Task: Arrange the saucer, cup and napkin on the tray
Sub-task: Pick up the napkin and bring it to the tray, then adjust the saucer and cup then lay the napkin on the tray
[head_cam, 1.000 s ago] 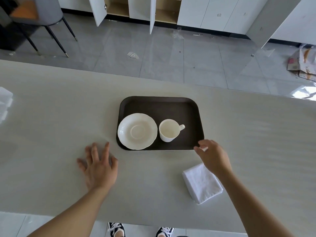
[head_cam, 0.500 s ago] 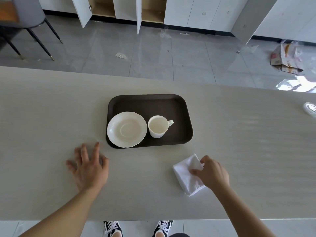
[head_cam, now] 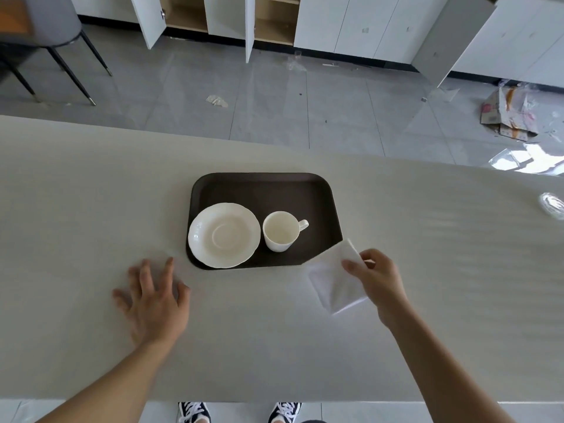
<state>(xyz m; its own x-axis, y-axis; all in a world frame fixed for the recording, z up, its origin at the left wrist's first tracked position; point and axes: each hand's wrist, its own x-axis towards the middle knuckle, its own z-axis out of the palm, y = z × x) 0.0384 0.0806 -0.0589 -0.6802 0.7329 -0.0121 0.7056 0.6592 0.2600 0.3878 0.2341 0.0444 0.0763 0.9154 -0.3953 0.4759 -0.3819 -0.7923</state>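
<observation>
A dark brown tray (head_cam: 262, 190) lies on the pale table. On its left half rests a white saucer (head_cam: 224, 235), and to the right of that stands a white cup (head_cam: 280, 230) with its handle pointing right. My right hand (head_cam: 377, 277) pinches a folded white napkin (head_cam: 334, 279), lifted off the table and overlapping the tray's near right corner. My left hand (head_cam: 154, 299) lies flat on the table, fingers spread, just left of the tray's near left corner.
The table (head_cam: 91, 193) runs the full width of the view. A small clear glass object (head_cam: 552, 206) sits at its far right. Beyond the table are a grey tiled floor, a chair (head_cam: 52, 29) and open white cabinets (head_cam: 232, 16).
My right hand went from the tray's near right corner down to the napkin, gripped it, and lifted it up toward the tray. My left hand stayed flat on the table.
</observation>
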